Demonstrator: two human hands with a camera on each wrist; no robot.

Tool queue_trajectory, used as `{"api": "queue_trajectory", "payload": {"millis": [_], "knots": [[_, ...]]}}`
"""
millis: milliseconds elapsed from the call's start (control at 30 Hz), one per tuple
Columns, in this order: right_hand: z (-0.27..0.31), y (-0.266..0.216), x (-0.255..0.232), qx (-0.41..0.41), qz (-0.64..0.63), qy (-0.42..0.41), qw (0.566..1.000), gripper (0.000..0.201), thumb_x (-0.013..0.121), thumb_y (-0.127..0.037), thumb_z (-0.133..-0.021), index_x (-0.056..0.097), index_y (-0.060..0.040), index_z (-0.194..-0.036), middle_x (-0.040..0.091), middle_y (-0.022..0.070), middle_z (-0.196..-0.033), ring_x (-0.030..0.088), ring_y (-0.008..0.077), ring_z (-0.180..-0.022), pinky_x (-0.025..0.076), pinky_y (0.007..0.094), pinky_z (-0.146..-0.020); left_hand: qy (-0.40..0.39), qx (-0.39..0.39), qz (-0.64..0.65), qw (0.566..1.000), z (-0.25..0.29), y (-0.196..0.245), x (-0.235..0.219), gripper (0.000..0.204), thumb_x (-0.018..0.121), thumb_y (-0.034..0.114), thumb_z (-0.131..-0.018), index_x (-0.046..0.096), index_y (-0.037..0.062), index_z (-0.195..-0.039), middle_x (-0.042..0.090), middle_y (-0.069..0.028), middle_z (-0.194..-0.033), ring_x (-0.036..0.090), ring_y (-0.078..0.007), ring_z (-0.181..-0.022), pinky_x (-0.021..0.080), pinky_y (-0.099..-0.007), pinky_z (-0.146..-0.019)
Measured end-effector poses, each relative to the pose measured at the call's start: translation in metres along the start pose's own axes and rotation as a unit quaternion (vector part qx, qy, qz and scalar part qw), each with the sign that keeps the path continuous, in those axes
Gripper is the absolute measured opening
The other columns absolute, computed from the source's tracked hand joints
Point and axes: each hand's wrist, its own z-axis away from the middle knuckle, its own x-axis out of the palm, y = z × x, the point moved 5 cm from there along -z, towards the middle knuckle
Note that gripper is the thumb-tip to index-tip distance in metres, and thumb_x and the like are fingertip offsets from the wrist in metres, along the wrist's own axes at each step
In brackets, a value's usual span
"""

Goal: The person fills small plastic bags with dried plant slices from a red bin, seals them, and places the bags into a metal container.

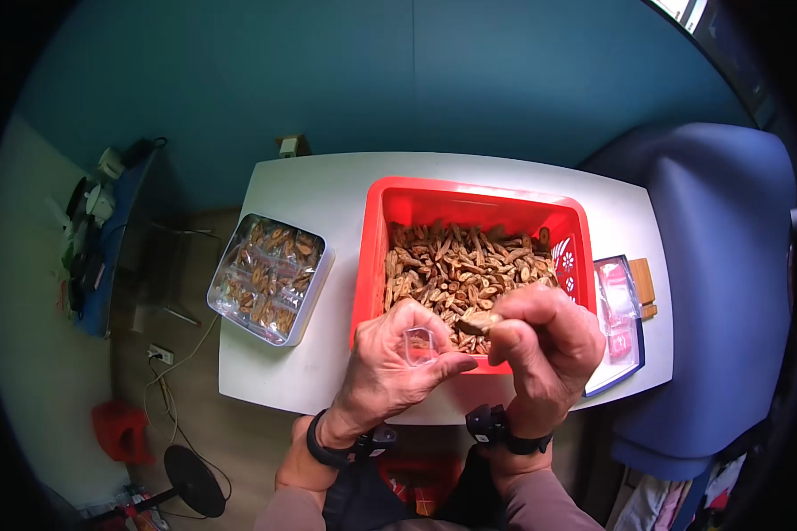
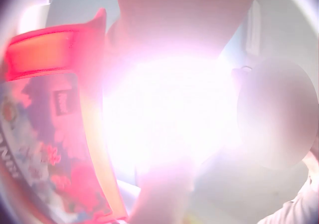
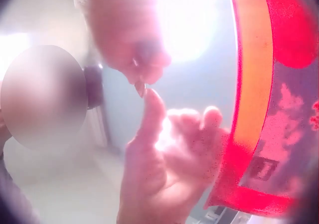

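A red basket (image 1: 376, 257) full of brown dried slices (image 1: 452, 265) stands on the white table. Over its near edge, the left hand (image 1: 390, 363) holds a small clear plastic bag (image 1: 421, 346) within its curled fingers. Just to the right, the right hand (image 1: 549, 350) pinches a brown slice (image 1: 478, 322) between thumb and fingers. In the right wrist view the slice (image 3: 140, 88) shows at the fingertips, close to the left thumb. Glare hides most of the left wrist view.
At the table's left lies a clear-and-white box (image 1: 305, 314) of filled small bags. Right of the basket are a dark-edged tray (image 1: 629, 354) with clear packets and a wooden piece (image 1: 642, 281). A blue covered object (image 1: 717, 265) stands beyond the table's right edge.
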Motion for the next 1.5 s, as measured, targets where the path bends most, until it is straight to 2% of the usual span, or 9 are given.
{"api": "queue_trajectory", "payload": {"millis": [67, 200, 267, 467, 567, 800, 867, 1167, 1500], "knots": [[-0.003, -0.008, 0.000, -0.090, 0.060, -0.035, 0.993, 0.013, 0.080, -0.004, -0.080, 0.068, 0.0013, -0.083, 0.064, 0.0080, -0.067, 0.062, 0.0159, -0.055, 0.046, 0.0274, -0.052, 0.000, 0.051, -0.047, 0.998, -0.010, -0.005, 0.003, 0.034, 0.090, 0.017, -0.076, 0.060, 0.0049, -0.086, 0.067, -0.0044, -0.076, 0.065, -0.0115, -0.065, 0.052, -0.0278, -0.057], [-0.005, -0.012, -0.009, -0.086, 0.132, -0.037, 0.987, 0.012, 0.079, -0.003, -0.078, 0.067, 0.0001, -0.079, 0.063, 0.0090, -0.066, 0.061, 0.0195, -0.054, 0.045, 0.0304, -0.051, -0.021, 0.084, -0.070, 0.994, -0.024, -0.004, 0.012, 0.035, 0.091, 0.019, -0.074, 0.060, 0.0068, -0.084, 0.063, -0.0047, -0.071, 0.064, -0.0155, -0.062, 0.050, -0.0307, -0.055], [-0.004, -0.013, -0.012, -0.069, 0.163, -0.040, 0.983, 0.012, 0.079, -0.003, -0.078, 0.067, -0.0001, -0.079, 0.063, 0.0093, -0.066, 0.061, 0.0206, -0.054, 0.044, 0.0311, -0.050, -0.030, 0.160, -0.160, 0.974, -0.028, 0.007, 0.013, 0.035, 0.091, 0.017, -0.070, 0.060, 0.0079, -0.081, 0.061, -0.0056, -0.070, 0.062, -0.0208, -0.062, 0.048, -0.0349, -0.057], [0.005, -0.008, 0.001, -0.057, 0.233, -0.075, 0.968, 0.012, 0.079, -0.002, -0.075, 0.067, -0.0013, -0.077, 0.063, 0.0089, -0.065, 0.059, 0.0216, -0.053, 0.042, 0.0320, -0.049, -0.043, 0.163, -0.146, 0.975, -0.024, -0.009, 0.009, 0.026, 0.081, 0.007, -0.064, 0.059, 0.0083, -0.079, 0.058, -0.0063, -0.068, 0.060, -0.0288, -0.067, 0.047, -0.0398, -0.065], [0.008, -0.006, 0.004, -0.048, 0.196, -0.015, 0.979, 0.015, 0.082, -0.001, -0.071, 0.067, -0.0013, -0.074, 0.060, 0.0080, -0.060, 0.055, 0.0170, -0.048, 0.039, 0.0285, -0.047, -0.042, 0.175, -0.136, 0.974, -0.022, -0.008, 0.007, 0.024, 0.077, 0.007, -0.064, 0.060, 0.0082, -0.080, 0.058, -0.0064, -0.068, 0.060, -0.0298, -0.067, 0.047, -0.0402, -0.067], [0.008, -0.003, 0.009, -0.042, 0.207, -0.024, 0.977, 0.016, 0.082, -0.001, -0.071, 0.067, -0.0012, -0.073, 0.060, 0.0076, -0.060, 0.054, 0.0161, -0.048, 0.038, 0.0288, -0.046, -0.020, 0.166, -0.103, 0.981, -0.023, -0.013, 0.004, 0.024, 0.076, 0.005, -0.063, 0.060, 0.0083, -0.080, 0.058, -0.0068, -0.068, 0.060, -0.0302, -0.069, 0.047, -0.0412, -0.068], [0.008, -0.002, 0.012, -0.030, 0.207, -0.033, 0.977, 0.016, 0.082, 0.000, -0.070, 0.066, -0.0010, -0.072, 0.060, 0.0081, -0.060, 0.055, 0.0167, -0.048, 0.038, 0.0288, -0.046, -0.053, 0.152, -0.128, 0.979, -0.022, -0.014, 0.004, 0.022, 0.082, 0.016, -0.076, 0.062, 0.0083, -0.083, 0.066, -0.0061, -0.079, 0.065, -0.0294, -0.079, 0.050, -0.0386, -0.077], [0.010, 0.005, 0.017, -0.034, 0.268, -0.084, 0.959, 0.015, 0.081, -0.002, -0.070, 0.068, -0.0027, -0.076, 0.061, 0.0083, -0.063, 0.059, 0.0213, -0.051, 0.043, 0.0319, -0.048, -0.053, 0.180, -0.129, 0.974, -0.023, -0.013, 0.008, 0.024, 0.079, 0.025, -0.084, 0.062, 0.0078, -0.083, 0.065, -0.0071, -0.077, 0.065, -0.0323, -0.076, 0.050, -0.0462, -0.096], [0.010, 0.002, 0.022, -0.067, 0.307, -0.105, 0.943, 0.021, 0.081, -0.005, -0.070, 0.074, -0.0059, -0.089, 0.063, 0.0078, -0.069, 0.062, 0.0236, -0.056, 0.046, 0.0341, -0.050, -0.032, 0.188, -0.129, 0.973, -0.023, -0.015, 0.008, 0.022, 0.074, 0.007, -0.069, 0.056, 0.0065, -0.083, 0.060, -0.0106, -0.073, 0.062, -0.0363, -0.077, 0.048, -0.0443, -0.082]]}}
